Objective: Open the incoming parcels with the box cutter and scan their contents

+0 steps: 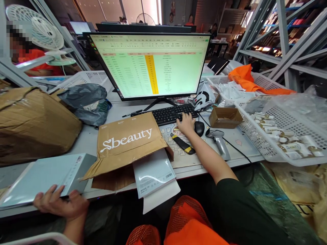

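My left hand (60, 204) grips the near edge of a pale grey-blue flat box (43, 177) that lies at the desk's front left. My right hand (186, 123) rests with fingers spread on the right end of a black keyboard (170, 114), just left of a black mouse (199, 128). A monitor (150, 64) behind the keyboard shows a green spreadsheet with an orange column. A brown "Sbeauty" cardboard box (126, 144) lies open in the middle, with another pale flat box (153, 173) and white paper sticking out over the desk edge.
A yellow-black box cutter (182, 143) and a grey barcode scanner (218, 141) lie by the mouse. A small brown carton (224, 117) and white baskets (283, 136) of small tubes stand right. A large brown parcel (33, 122), grey bag (87, 102) and fan (38, 30) are left.
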`<state>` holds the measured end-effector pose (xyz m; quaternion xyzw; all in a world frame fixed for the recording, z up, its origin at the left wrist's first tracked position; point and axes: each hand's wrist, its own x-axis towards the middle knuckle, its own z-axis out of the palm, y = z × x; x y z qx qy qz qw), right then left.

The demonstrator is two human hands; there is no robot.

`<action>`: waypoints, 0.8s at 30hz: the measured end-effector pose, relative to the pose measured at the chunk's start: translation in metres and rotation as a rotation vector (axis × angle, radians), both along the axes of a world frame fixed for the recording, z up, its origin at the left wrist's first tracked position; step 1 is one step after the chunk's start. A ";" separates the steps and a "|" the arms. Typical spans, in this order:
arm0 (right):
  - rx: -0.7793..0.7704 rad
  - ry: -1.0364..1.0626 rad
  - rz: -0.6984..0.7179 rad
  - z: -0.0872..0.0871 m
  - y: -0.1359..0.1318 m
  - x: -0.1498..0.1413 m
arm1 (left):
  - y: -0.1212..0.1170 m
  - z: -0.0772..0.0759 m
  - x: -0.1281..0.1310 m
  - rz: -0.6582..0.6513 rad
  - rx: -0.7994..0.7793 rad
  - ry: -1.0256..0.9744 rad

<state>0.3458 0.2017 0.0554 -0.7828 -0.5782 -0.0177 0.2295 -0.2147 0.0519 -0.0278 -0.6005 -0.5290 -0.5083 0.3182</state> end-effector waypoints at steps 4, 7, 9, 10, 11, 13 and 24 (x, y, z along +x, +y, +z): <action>0.002 0.018 -0.009 0.000 0.001 0.001 | 0.000 0.000 0.001 0.000 0.030 0.004; 0.003 0.027 -0.006 0.002 -0.001 0.001 | 0.000 0.000 0.001 -0.012 0.014 -0.004; 0.047 0.008 0.004 0.003 -0.002 0.001 | 0.000 -0.001 0.001 -0.009 -0.007 -0.030; 0.066 0.000 0.010 0.003 -0.003 0.001 | 0.001 -0.002 0.000 0.003 -0.010 -0.051; 0.079 -0.002 0.012 0.003 -0.003 0.001 | 0.001 -0.002 0.000 0.021 -0.021 -0.073; 0.085 0.005 0.003 0.003 -0.004 0.001 | 0.003 -0.005 -0.002 0.060 -0.059 -0.122; 0.024 -0.067 0.153 0.001 -0.007 -0.003 | -0.007 0.115 0.058 -0.048 -0.040 -0.286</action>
